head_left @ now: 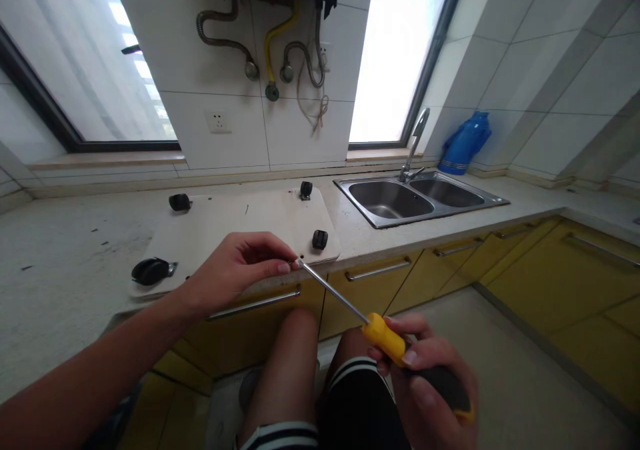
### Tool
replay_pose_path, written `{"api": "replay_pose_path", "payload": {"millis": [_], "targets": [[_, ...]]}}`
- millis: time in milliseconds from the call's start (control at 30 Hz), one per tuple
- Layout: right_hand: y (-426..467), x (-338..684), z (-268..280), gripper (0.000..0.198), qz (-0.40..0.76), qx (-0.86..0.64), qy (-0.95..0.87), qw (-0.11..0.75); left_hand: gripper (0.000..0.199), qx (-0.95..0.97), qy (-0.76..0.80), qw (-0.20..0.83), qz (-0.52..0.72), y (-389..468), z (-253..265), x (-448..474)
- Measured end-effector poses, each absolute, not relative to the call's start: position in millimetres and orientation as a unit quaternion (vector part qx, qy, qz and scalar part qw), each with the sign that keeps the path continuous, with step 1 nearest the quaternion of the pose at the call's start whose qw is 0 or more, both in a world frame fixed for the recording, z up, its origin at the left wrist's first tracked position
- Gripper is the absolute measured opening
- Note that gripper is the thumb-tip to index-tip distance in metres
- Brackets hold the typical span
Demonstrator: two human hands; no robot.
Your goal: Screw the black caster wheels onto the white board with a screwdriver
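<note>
My right hand (435,377) is wrapped round the handle of a screwdriver (385,338) with a yellow and dark grey grip. Its metal shaft slants up and left to my left hand (247,263). There, thumb and forefinger pinch a small screw-like piece (294,263) right at the screwdriver's tip; its details are too small to see. Just behind the hands, a white board (240,220) lies on the counter. Black casters stand at its corners: one near right (320,239), one far right (306,190), one far left (180,202). Another black caster (151,271) is at the near left.
A double steel sink (390,199) with a faucet (415,147) is set in the counter to the right. Beyond it stands a blue thermos-like jug (466,143). Yellow cabinets (370,297) with metal handles run below. Above hang hoses (273,43) from a wall heater. My knees are under the hands.
</note>
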State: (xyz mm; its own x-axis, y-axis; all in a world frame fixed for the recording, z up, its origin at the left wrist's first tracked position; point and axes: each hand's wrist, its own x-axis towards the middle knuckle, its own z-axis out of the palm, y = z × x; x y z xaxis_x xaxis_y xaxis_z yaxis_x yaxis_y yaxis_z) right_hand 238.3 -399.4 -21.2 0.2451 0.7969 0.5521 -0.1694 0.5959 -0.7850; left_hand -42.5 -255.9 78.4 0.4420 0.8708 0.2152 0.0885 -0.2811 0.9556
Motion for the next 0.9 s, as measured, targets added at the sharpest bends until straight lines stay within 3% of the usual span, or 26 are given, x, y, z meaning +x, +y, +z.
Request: {"api": "replay_pose_path", "payload": {"millis": [267,600,733,800,900], "targets": [[-406,240,-37,0.012,0.387,-0.269,-0.528,0.707,0.008,0.71,0.332,0.484,0.389,-264,83,-36],[-403,271,-5,0.01,0.258,-0.325,-0.667,0.618,0.009,0.826,0.299,0.381,0.289,-263,90,-43],[-400,282,-20,0.009,0.31,-0.316,-0.632,0.636,0.009,0.82,0.305,0.398,0.274,-262,78,-32],[-400,282,-35,0.009,0.352,-0.308,-0.581,0.666,0.015,0.814,0.31,0.411,0.268,-258,73,-28],[-399,280,-53,0.006,0.363,-0.317,-0.514,0.709,0.049,0.804,0.319,0.405,0.298,-243,65,-20]]}}
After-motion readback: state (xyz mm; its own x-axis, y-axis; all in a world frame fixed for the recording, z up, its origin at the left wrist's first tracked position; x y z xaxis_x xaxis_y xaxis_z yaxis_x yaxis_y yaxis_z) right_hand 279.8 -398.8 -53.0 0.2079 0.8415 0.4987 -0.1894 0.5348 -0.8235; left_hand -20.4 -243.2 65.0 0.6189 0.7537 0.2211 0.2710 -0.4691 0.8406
